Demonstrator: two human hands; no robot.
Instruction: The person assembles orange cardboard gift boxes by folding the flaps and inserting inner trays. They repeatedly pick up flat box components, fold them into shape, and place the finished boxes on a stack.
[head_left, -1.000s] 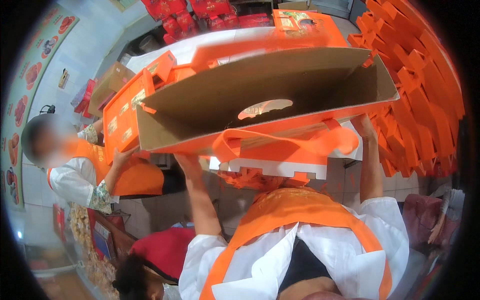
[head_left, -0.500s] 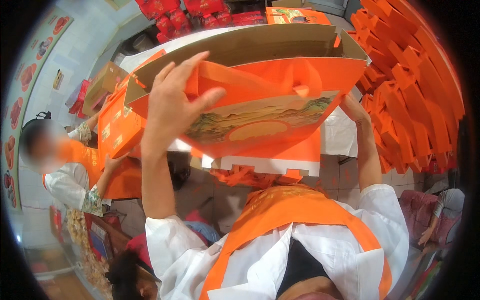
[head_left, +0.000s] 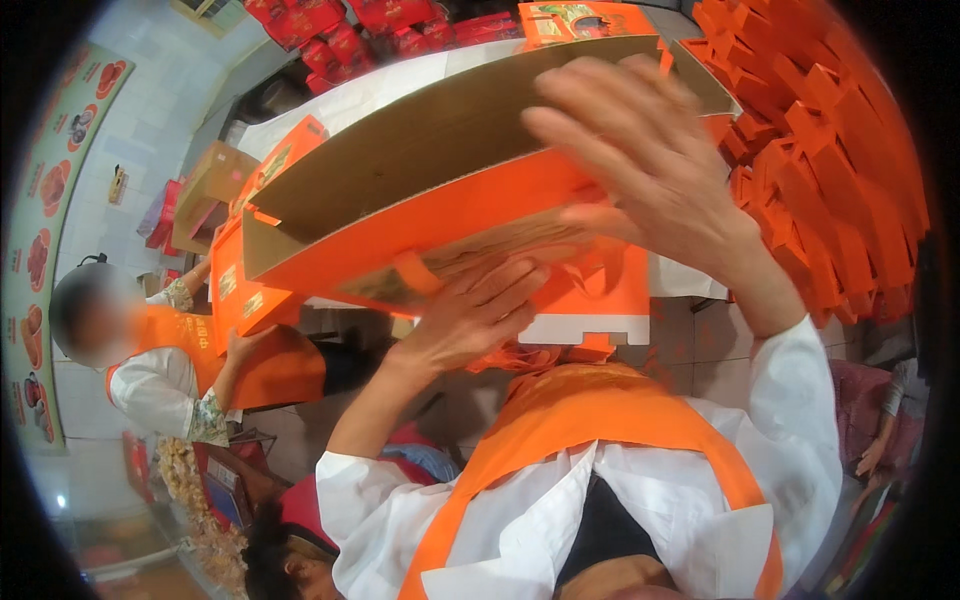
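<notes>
In front of me is a large orange gift box (head_left: 390, 250), its long top standing open on brown cardboard inside and a landscape picture on its near side. An orange ribbon handle (head_left: 415, 272) loops out of that side. My left hand (head_left: 470, 315) lies against the near side beside the ribbon, fingers stretched out. Over the box's right part my right hand (head_left: 650, 160) is raised with fingers spread, a little blurred by motion, and hides some of the rim. Below the box, an orange panel with a white edge (head_left: 570, 328) sticks out toward my apron.
At the left a co-worker holds another orange box (head_left: 240, 280). Many orange boxes (head_left: 810, 200) are piled at the right. Red packages (head_left: 340, 50) and one orange box (head_left: 585, 22) lie beyond the white-covered table (head_left: 350, 100). Another person is at the lower left.
My left hand has come down from the box's left rim to the middle of its near side. My right hand has left the right corner and risen over the top. The opening shows more.
</notes>
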